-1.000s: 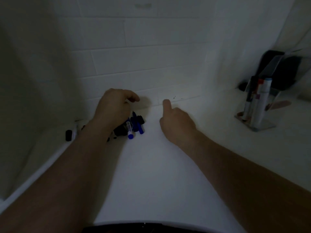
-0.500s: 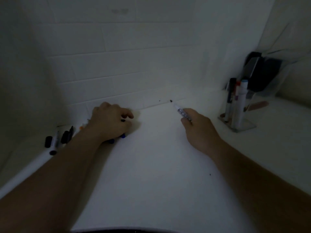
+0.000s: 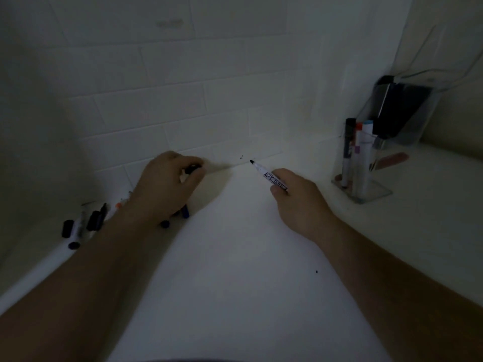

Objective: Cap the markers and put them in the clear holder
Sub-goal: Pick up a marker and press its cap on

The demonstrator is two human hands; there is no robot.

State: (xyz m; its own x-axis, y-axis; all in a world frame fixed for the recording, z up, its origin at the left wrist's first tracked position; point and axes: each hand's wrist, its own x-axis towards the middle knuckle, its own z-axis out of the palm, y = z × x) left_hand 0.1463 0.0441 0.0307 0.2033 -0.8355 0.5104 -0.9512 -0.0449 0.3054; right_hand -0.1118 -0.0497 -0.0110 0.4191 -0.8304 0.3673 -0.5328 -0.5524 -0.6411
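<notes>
Since a second ago, my right hand (image 3: 298,202) has picked up an uncapped marker (image 3: 266,175) and my left hand (image 3: 164,184) has lifted off the pile with something dark pinched in it. I use the clear holder (image 3: 376,190) at the right of the white counter (image 3: 235,283) as my landmark.

Well to the left of the holder, my right hand grips the white barrel of the marker between thumb and fingers, with the bare black tip pointing up and away toward the tiled wall (image 3: 183,113). Farther left of the holder, my left hand is curled, its thumb and forefinger closed on a small black piece (image 3: 192,169); it looks like a cap, but in this dim light I cannot say for sure. The two hands are apart, the tip and the black piece not touching.

Beneath and beyond my left wrist, farthest from the holder, loose markers and caps (image 3: 86,223) lie scattered on the counter near the wall, some dark, one with an orange end. Two blue ends (image 3: 185,212) peek from under my left palm.

Inside the holder several capped markers (image 3: 362,152) stand upright. Just behind the holder a larger clear bin (image 3: 407,108) holds something black.
</notes>
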